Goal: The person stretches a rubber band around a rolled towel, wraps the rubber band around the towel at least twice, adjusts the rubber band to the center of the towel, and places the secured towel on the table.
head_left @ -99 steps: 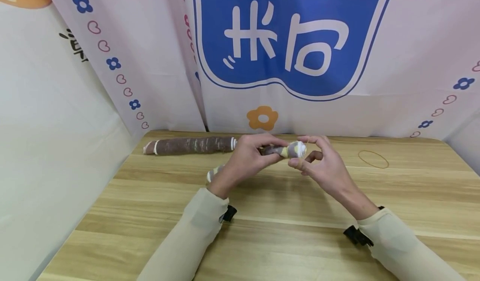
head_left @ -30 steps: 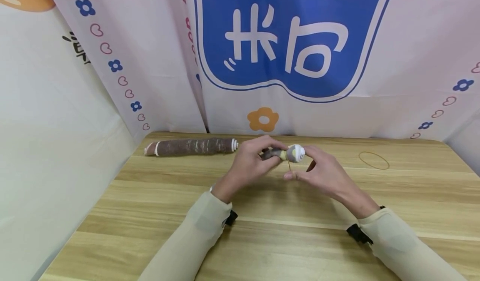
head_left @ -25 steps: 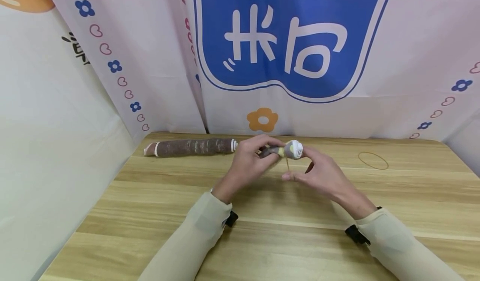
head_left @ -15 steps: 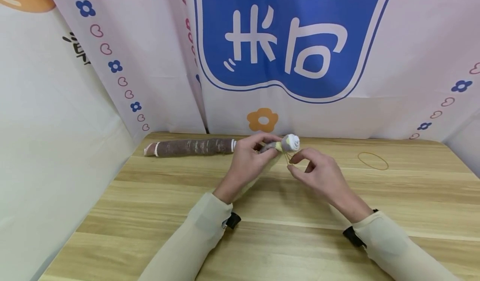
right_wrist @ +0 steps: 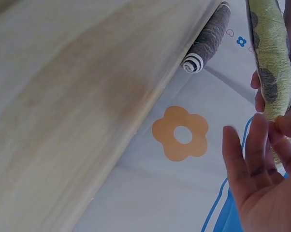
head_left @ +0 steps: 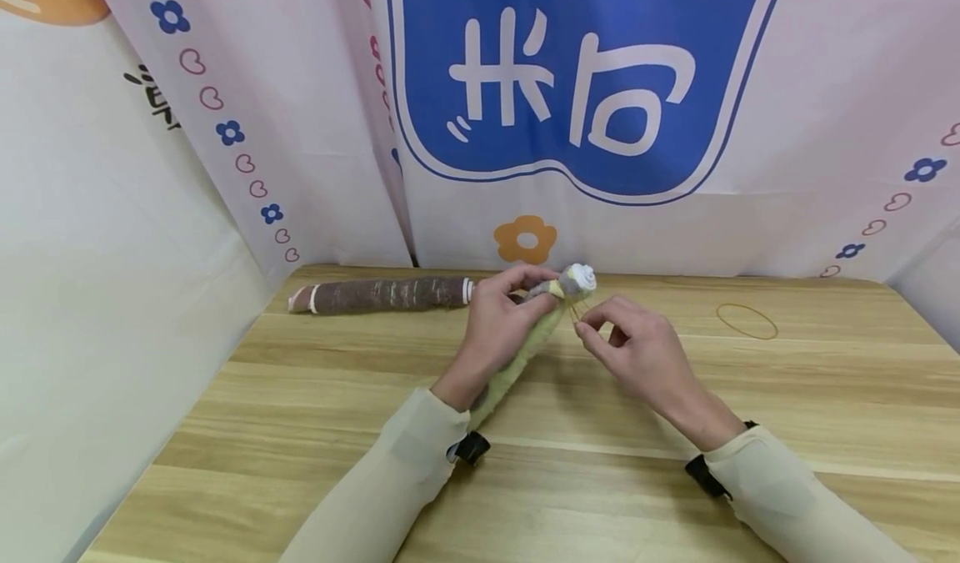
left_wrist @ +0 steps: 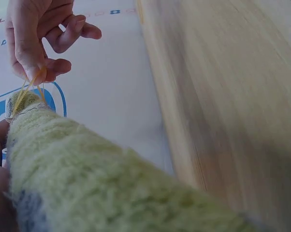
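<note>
A rolled towel point(head_left: 516, 364), fuzzy yellow-green with grey patches and a white spiral at its far end, slants up from the table. My left hand point(head_left: 498, 321) grips it just below that end, where it narrows. Between thumb and forefinger, my right hand point(head_left: 645, 344) pinches a yellow rubber band point(left_wrist: 21, 99) looped round the narrowed part, and pulls its strands away from the roll. In the left wrist view, the other fingers of the right hand are loosely bent. The left hand is mostly cut off there.
A brown rolled towel point(head_left: 386, 294) with white end rings lies along the table's back edge, left of the hands. A second rubber band point(head_left: 717, 312) lies flat to the right. A printed cloth point(head_left: 450, 213) hangs behind the wooden table point(head_left: 600, 496).
The towel's white end has swung up and slightly left, bringing its long body into view beside the left forearm. The right hand has moved off that end, stretching the rubber band toward itself.
</note>
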Demonstrator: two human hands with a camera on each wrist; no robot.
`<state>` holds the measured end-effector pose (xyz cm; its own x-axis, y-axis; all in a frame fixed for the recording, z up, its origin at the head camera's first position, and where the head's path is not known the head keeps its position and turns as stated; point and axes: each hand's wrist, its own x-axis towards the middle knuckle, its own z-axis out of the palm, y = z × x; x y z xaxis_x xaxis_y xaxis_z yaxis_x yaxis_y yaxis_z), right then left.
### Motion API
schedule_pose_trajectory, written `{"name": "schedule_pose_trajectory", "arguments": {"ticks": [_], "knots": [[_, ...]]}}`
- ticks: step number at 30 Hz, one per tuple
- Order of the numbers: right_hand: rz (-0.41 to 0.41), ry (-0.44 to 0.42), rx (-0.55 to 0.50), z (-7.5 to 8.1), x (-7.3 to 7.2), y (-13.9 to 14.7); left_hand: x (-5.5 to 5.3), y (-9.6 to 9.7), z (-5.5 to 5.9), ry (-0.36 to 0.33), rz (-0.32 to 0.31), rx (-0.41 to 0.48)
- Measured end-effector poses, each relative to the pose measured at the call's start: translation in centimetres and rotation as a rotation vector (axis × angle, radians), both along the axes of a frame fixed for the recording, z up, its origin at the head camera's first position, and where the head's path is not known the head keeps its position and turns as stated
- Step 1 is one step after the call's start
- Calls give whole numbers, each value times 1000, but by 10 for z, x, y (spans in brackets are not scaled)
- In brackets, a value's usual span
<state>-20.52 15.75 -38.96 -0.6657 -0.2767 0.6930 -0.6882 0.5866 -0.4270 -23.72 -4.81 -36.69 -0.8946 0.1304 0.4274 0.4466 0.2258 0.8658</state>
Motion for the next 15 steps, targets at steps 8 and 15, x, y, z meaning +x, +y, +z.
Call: {"name": "schedule_pose_trajectory", "arguments": {"ticks": [8,15], "knots": [[4,-33,24,0,-1,1,0,2,-1,-21,0,-3],[-16,-45,38,0,-1,1,2,4,-1,-15,-5,-7]]}}
